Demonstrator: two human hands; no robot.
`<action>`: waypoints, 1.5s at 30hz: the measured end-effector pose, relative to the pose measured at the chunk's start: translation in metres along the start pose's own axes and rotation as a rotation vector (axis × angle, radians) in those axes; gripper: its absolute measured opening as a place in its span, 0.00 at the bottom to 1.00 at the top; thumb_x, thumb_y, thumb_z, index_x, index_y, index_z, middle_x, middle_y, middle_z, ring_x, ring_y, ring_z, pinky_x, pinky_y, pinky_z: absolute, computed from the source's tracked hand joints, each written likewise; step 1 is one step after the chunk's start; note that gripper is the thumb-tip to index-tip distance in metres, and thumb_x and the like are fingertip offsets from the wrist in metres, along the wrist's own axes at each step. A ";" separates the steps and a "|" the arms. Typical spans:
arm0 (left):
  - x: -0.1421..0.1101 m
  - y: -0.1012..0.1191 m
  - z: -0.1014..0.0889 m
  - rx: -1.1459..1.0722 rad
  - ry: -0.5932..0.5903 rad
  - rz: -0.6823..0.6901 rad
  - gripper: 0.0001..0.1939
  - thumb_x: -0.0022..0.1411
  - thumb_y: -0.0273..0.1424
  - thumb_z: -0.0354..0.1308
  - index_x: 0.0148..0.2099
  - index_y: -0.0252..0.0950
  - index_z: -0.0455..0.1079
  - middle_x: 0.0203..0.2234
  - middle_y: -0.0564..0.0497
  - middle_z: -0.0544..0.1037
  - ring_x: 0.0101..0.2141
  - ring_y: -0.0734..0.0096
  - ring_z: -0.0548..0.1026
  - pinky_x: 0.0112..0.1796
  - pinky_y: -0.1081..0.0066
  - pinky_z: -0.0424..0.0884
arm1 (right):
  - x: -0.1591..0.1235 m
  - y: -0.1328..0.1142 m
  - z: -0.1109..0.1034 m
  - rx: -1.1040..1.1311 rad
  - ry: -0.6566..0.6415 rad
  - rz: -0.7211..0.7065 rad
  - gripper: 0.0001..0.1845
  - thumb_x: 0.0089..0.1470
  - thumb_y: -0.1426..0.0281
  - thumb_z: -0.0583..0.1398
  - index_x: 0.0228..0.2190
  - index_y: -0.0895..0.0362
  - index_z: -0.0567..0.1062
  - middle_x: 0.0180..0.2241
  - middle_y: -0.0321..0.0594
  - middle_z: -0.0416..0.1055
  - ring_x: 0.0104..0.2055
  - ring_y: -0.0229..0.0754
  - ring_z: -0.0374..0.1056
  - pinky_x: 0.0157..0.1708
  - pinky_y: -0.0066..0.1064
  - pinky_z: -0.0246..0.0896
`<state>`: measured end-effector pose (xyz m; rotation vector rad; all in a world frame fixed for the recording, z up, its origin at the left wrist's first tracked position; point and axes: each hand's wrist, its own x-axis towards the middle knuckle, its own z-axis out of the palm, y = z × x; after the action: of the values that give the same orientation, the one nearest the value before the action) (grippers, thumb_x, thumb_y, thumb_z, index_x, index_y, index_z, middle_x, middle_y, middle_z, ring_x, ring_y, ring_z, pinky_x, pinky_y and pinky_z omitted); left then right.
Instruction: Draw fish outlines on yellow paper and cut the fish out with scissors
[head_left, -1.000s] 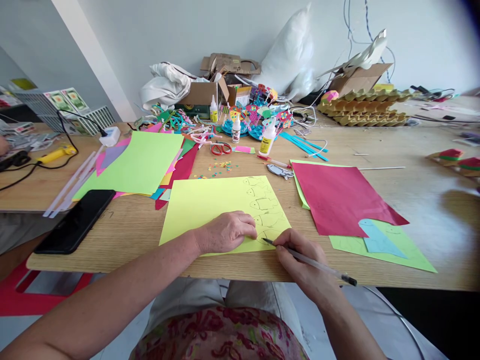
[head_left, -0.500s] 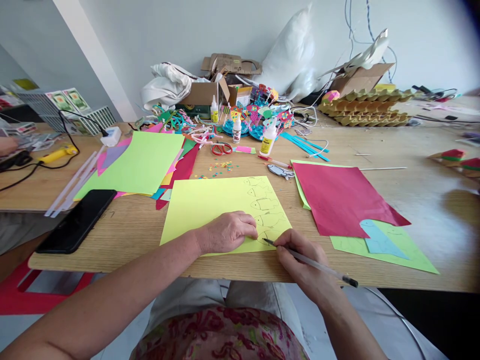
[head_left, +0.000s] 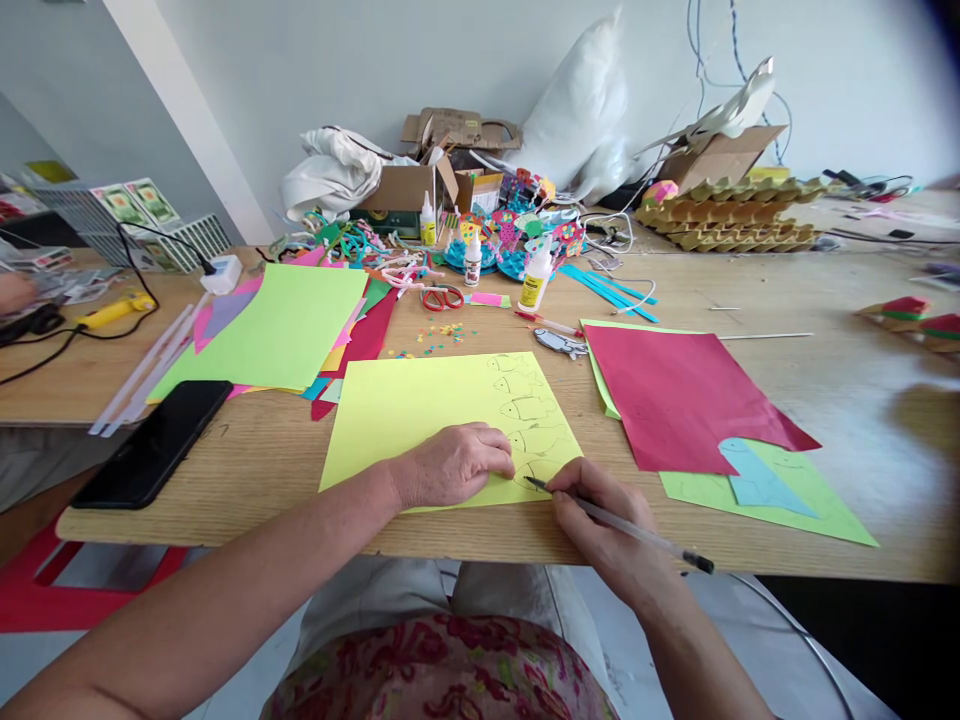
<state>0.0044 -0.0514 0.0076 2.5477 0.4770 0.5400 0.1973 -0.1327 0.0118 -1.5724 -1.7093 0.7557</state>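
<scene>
A yellow sheet of paper lies in front of me, with a column of fish outlines drawn along its right side. My left hand presses on the sheet beside the lower drawings, its fingers curled and closed; what lies under the fingers is hidden. In my right hand is a clear-barrelled pen with a dark end. Its tip touches the paper at the lowest fish, close to my left fingertips.
A black phone and stacked coloured paper lie left. Red paper covers green sheets at right. Behind are paper bits, red-handled scissors, glue bottles and egg trays. Another person's hand shows far left.
Both hands and the pen tip stay almost in place. The pen's rear end has shifted very slightly left. The other person's hand at far left has moved a little.
</scene>
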 end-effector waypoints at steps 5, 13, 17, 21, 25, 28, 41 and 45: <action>0.000 0.001 0.000 -0.005 0.009 0.000 0.17 0.53 0.13 0.45 0.35 0.33 0.71 0.33 0.47 0.74 0.36 0.69 0.71 0.41 0.72 0.66 | 0.000 0.001 0.001 -0.001 0.003 0.004 0.05 0.46 0.71 0.53 0.21 0.54 0.65 0.15 0.29 0.60 0.18 0.36 0.56 0.19 0.26 0.48; 0.000 0.000 0.000 0.012 0.013 0.002 0.17 0.53 0.13 0.45 0.35 0.33 0.72 0.33 0.47 0.74 0.36 0.69 0.71 0.41 0.72 0.66 | 0.000 0.001 0.000 -0.019 0.005 -0.002 0.06 0.47 0.71 0.52 0.21 0.54 0.65 0.15 0.30 0.61 0.19 0.36 0.57 0.19 0.26 0.48; 0.000 0.001 -0.001 0.010 -0.003 -0.010 0.17 0.52 0.13 0.45 0.35 0.34 0.71 0.33 0.47 0.74 0.36 0.70 0.71 0.41 0.72 0.66 | 0.000 0.002 0.001 -0.017 0.012 -0.009 0.05 0.46 0.71 0.52 0.21 0.54 0.65 0.14 0.29 0.60 0.18 0.36 0.56 0.18 0.26 0.48; 0.000 0.001 -0.001 0.015 -0.004 -0.013 0.17 0.53 0.13 0.45 0.34 0.34 0.71 0.33 0.47 0.74 0.36 0.70 0.71 0.41 0.72 0.66 | 0.000 0.001 0.000 -0.018 0.015 -0.004 0.05 0.46 0.71 0.52 0.21 0.54 0.65 0.15 0.29 0.61 0.18 0.36 0.56 0.18 0.26 0.48; 0.000 0.001 -0.001 0.014 -0.017 -0.024 0.16 0.54 0.14 0.45 0.35 0.34 0.71 0.34 0.47 0.74 0.37 0.69 0.71 0.41 0.72 0.66 | 0.000 -0.001 0.000 -0.019 0.008 0.001 0.05 0.46 0.71 0.52 0.21 0.54 0.65 0.15 0.29 0.60 0.18 0.36 0.56 0.18 0.26 0.48; 0.000 0.002 -0.001 0.011 -0.020 -0.032 0.16 0.55 0.14 0.45 0.35 0.34 0.71 0.34 0.47 0.74 0.37 0.69 0.71 0.42 0.71 0.66 | 0.000 -0.002 -0.001 -0.019 0.005 0.004 0.06 0.46 0.71 0.52 0.21 0.54 0.65 0.15 0.29 0.61 0.18 0.36 0.56 0.18 0.26 0.49; -0.001 0.001 -0.001 0.006 -0.015 -0.025 0.16 0.54 0.14 0.45 0.35 0.34 0.71 0.34 0.47 0.74 0.37 0.69 0.71 0.42 0.72 0.66 | -0.001 -0.001 -0.001 -0.016 -0.002 0.005 0.05 0.47 0.71 0.52 0.21 0.54 0.65 0.15 0.29 0.60 0.18 0.36 0.56 0.18 0.26 0.49; 0.000 0.001 -0.001 0.009 -0.015 -0.030 0.16 0.54 0.14 0.45 0.35 0.34 0.71 0.34 0.47 0.75 0.37 0.70 0.71 0.42 0.71 0.66 | 0.000 -0.003 0.000 -0.021 0.013 0.010 0.05 0.46 0.71 0.52 0.21 0.54 0.65 0.15 0.29 0.60 0.18 0.36 0.56 0.19 0.26 0.49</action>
<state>0.0042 -0.0525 0.0088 2.5471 0.5119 0.5089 0.1957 -0.1326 0.0144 -1.5979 -1.7058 0.7332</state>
